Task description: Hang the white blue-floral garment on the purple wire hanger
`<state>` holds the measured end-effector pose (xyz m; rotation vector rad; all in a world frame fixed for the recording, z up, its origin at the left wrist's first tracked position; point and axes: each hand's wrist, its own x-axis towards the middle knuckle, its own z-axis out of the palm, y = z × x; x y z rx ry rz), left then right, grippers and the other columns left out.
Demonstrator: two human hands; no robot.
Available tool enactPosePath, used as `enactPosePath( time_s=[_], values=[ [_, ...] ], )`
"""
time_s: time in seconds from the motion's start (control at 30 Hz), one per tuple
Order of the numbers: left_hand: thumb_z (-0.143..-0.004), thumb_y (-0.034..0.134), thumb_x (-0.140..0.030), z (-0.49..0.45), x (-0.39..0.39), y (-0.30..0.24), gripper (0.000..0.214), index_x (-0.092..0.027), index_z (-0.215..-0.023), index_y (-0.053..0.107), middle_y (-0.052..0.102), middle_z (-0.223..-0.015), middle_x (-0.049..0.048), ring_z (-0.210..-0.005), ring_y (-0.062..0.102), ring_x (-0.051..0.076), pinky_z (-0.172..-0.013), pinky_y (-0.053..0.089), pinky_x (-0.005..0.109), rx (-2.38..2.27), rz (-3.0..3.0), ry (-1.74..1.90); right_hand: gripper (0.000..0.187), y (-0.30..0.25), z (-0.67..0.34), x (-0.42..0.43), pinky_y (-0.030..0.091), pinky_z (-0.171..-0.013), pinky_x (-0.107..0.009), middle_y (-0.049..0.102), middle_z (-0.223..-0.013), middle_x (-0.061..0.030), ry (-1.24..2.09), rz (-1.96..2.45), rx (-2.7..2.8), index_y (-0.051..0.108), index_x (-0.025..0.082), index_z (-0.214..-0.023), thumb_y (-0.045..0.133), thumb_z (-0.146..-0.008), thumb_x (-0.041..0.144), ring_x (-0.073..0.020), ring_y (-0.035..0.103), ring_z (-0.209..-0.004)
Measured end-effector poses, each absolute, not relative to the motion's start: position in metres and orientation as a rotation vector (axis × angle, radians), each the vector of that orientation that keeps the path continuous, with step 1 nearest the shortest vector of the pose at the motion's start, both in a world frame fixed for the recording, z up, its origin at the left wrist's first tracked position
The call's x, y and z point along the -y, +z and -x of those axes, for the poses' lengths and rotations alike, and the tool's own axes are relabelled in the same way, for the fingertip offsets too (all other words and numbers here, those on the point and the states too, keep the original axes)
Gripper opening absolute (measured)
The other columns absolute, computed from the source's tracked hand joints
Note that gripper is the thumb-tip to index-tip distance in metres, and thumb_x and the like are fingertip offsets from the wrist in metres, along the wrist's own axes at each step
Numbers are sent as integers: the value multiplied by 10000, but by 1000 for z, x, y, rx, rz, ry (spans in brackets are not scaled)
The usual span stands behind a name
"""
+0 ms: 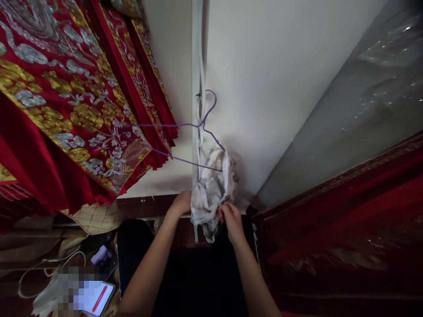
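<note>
A bunched whitish cloth piece (206, 191) with faint dark markings and pale straps hangs against the wall in front of me. A purple wire hanger (178, 125) is caught at its top, one arm reaching left to the red embroidered cloth. My left hand (183, 203) is at the cloth's lower left edge; its fingers are hidden behind it. With fingertips pinched together, my right hand (231, 215) grips the lower right edge of the whitish cloth. A long white strap (201, 57) runs up the wall above the hanger.
A red cloth with gold and silver embroidery (86, 114) hangs at the left. Below it are a woven tan thing (99, 218), a white cable (33, 268), a small purple object (101, 255) and a lit phone (97, 297). Dark red fabric (357, 229) fills the right side.
</note>
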<state>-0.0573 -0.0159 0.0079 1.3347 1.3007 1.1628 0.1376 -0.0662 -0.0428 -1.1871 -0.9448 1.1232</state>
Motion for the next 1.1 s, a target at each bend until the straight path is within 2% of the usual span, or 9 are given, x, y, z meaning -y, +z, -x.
enactPosePath(
  time_s=[0.1, 0.23, 0.37, 0.57, 0.7, 0.8, 0.93, 1.0, 1.1],
  values=[
    [-746, 712, -445, 36, 28, 6, 295, -175, -702, 601, 625, -688, 38, -707, 610, 199, -733, 522, 324, -1118, -1338, 1109, 219, -49, -141, 69, 309, -430, -261, 493, -434, 18, 1205, 1218, 1026, 575, 209, -521, 685, -658, 339, -132, 399, -408],
    [-866, 609, -509, 28, 49, 22, 324, -190, -866, 553, 586, -822, 13, -758, 586, 141, -749, 522, 268, -904, -1193, 1197, 122, -38, -146, 66, 486, -604, -337, 678, -629, -33, 1172, 1200, 1143, 697, 219, -659, 744, -580, 298, -239, 609, -629],
    [-889, 623, -448, 26, 74, 56, 257, -191, -907, 615, 575, -819, 24, -670, 542, 138, -589, 484, 243, -743, -1298, 1151, 290, -16, -143, 60, 520, -772, -381, 731, -825, -71, 1176, 1098, 1074, 712, 230, -760, 656, -734, 514, -280, 660, -860],
    [-948, 558, -288, 17, 90, 79, 180, -237, -970, 729, 670, -981, 67, -998, 584, 228, -943, 439, 370, -922, -1976, 1160, 704, 9, -140, 61, 522, -710, -365, 689, -715, -96, 1791, 925, 1085, 707, 192, -772, 401, -814, 825, -259, 677, -825],
    [-960, 540, -347, 25, 85, 67, 240, -229, -1104, 692, 654, -1090, 78, -1064, 585, 231, -980, 435, 372, -1054, -1885, 1218, 480, 27, -147, 58, 518, -791, -336, 707, -845, -41, 1886, 762, 1499, 708, 191, -939, 799, -668, 577, -210, 661, -840],
    [-976, 503, -416, 42, 84, 56, 389, -224, -1308, 564, 640, -1194, 70, -1100, 595, 224, -980, 450, 356, -946, -1767, 1025, 320, 47, -151, 47, 509, -705, -292, 688, -774, -4, 1729, 803, 1697, 712, 184, -869, 861, -618, 316, -172, 629, -716],
    [-867, 648, -467, 71, 87, 50, 368, -175, -1089, 669, 692, -941, 29, -863, 637, 217, -783, 499, 305, -947, -1893, 593, 119, 78, -155, 24, 504, -707, -302, 706, -812, -36, 1317, 662, 1679, 681, 198, -712, 752, -719, 293, -192, 650, -764],
    [-873, 642, -435, 84, 92, 60, 309, -177, -1040, 680, 689, -892, 25, -803, 632, 199, -740, 496, 291, -1070, -1960, 606, 84, 91, -156, 16, 509, -759, -315, 722, -882, -54, 1084, 628, 1645, 678, 202, -709, 730, -737, 262, -210, 666, -844],
    [-942, 575, -362, 98, 106, 93, 271, -225, -1163, 650, 696, -1080, 50, -987, 643, 212, -901, 502, 331, -1161, -2033, 944, 116, 103, -153, 8, 506, -752, -303, 721, -898, -46, 794, 701, 1592, 708, 208, -865, 696, -751, 191, -202, 669, -845]
  ],
)
